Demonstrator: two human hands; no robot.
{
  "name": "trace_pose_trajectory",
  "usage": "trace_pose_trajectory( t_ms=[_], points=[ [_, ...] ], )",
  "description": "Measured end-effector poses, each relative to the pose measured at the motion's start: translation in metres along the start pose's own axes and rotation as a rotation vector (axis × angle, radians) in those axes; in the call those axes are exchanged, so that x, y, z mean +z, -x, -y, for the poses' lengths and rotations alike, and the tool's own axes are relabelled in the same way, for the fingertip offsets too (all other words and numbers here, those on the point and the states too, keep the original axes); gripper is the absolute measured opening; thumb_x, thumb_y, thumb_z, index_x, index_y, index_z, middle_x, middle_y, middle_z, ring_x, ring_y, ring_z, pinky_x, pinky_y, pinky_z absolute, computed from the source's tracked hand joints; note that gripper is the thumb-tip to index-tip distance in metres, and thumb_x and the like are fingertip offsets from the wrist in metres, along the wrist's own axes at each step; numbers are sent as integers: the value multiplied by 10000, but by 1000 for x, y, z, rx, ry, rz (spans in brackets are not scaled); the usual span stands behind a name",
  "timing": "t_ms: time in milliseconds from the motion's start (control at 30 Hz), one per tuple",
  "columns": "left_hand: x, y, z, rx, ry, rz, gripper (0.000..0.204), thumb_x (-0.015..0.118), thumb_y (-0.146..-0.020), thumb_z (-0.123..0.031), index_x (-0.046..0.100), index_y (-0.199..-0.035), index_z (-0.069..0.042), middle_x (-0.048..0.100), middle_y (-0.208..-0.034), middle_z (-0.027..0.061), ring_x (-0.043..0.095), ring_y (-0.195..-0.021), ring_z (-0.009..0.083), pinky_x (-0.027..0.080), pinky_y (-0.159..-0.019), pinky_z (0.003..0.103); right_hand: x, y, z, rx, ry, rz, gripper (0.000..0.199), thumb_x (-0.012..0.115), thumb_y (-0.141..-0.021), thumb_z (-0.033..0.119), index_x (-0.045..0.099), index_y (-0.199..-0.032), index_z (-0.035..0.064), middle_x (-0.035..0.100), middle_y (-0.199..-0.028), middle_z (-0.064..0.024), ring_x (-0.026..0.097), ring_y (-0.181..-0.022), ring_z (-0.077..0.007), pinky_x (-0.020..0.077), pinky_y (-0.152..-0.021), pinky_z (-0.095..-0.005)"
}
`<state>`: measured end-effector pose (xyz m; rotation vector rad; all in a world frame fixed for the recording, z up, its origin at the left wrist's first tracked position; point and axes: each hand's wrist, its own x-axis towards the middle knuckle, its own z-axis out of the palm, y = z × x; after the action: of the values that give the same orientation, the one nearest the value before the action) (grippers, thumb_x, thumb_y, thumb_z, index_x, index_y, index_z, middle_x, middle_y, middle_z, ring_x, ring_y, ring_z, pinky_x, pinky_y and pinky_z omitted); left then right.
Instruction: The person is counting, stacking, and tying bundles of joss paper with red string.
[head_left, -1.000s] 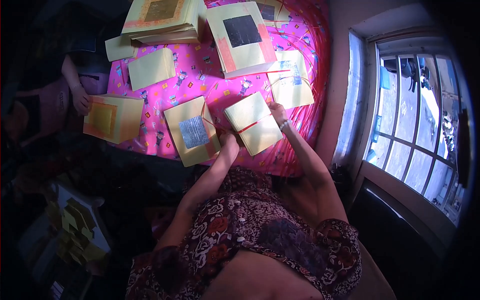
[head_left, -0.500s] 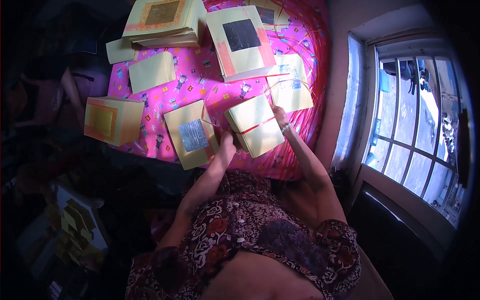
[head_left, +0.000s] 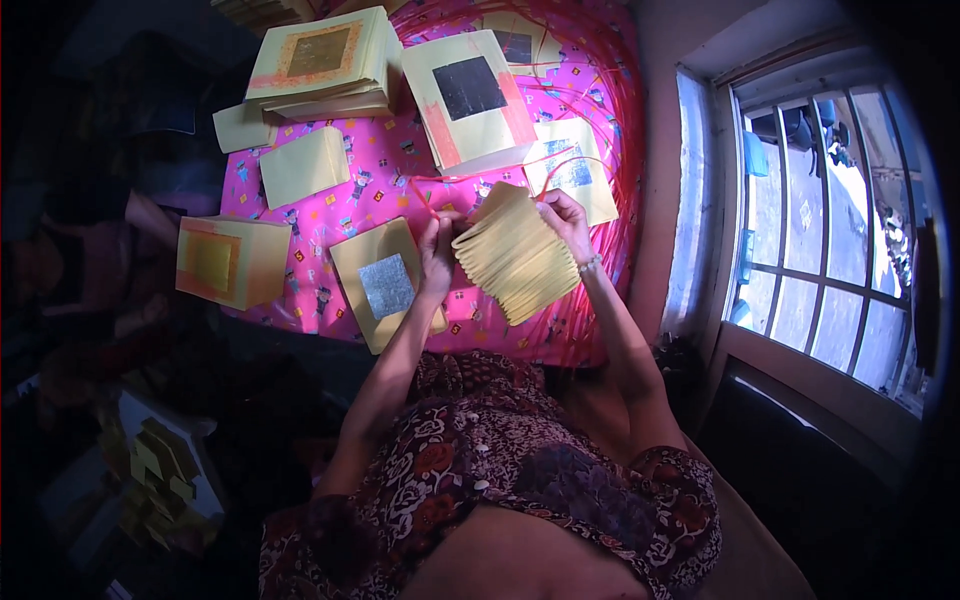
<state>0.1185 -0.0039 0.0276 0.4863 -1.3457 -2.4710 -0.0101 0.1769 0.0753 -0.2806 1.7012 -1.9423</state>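
Observation:
A bundle of yellow folded paper [head_left: 515,255] stands tilted between my hands, its layered edges turned toward me. At the bundle's left side, my left hand [head_left: 437,255] is closed in a pinch on a red string [head_left: 422,197]. On the upper right, my right hand [head_left: 568,225] pinches another stretch of red string at the bundle's corner; its fingers touch or nearly touch the paper. Beside my left forearm lies a yellow paper stack with a silver square [head_left: 388,288]. How the string runs behind the bundle is hidden.
A pink patterned cloth [head_left: 385,155] covers the table. Toward the back stand thick paper stacks, one with a gold square [head_left: 320,55], another with a dark square [head_left: 470,88]. Loose red strings [head_left: 625,120] line the right edge. A barred window [head_left: 830,220] is at right; another person's arm [head_left: 150,215] shows at left.
The bundle has been tipped up, so its folded edges now face me instead of its flat top with the red band. Both hands have risen and now pinch lengths of red string.

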Motion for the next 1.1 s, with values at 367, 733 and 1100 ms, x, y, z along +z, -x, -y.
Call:
trace_pose_trajectory(
  t_ms=[367, 733, 1100],
  points=[
    [5, 2, -46, 376, -817, 289, 139, 437, -940, -58, 564, -943, -2, 627, -851, 119, 650, -762, 233, 510, -696, 330, -7, 29, -31, -10, 6, -9, 59, 594, -897, 76, 594, -921, 23, 618, -823, 22, 556, -763, -30, 444, -693, -193],
    [54, 31, -14, 362, -1175, 247, 109, 473, -843, -62, 560, -901, -31, 631, -827, 121, 569, -824, 304, 407, -724, 400, -24, 55, -43, -1, 49, -53, 67, 624, -879, 82, 597, -898, 23, 620, -819, 28, 534, -760, -28, 433, -681, -188],
    [68, 16, 3, 373, -1363, 326, 199, 466, -830, -20, 534, -1017, -16, 569, -890, 138, 559, -853, 316, 420, -765, 413, -25, 50, 23, -50, 350, 14, 110, 637, -865, 96, 636, -910, -5, 670, -895, -56, 602, -828, -90, 487, -761, -242]
  ],
)
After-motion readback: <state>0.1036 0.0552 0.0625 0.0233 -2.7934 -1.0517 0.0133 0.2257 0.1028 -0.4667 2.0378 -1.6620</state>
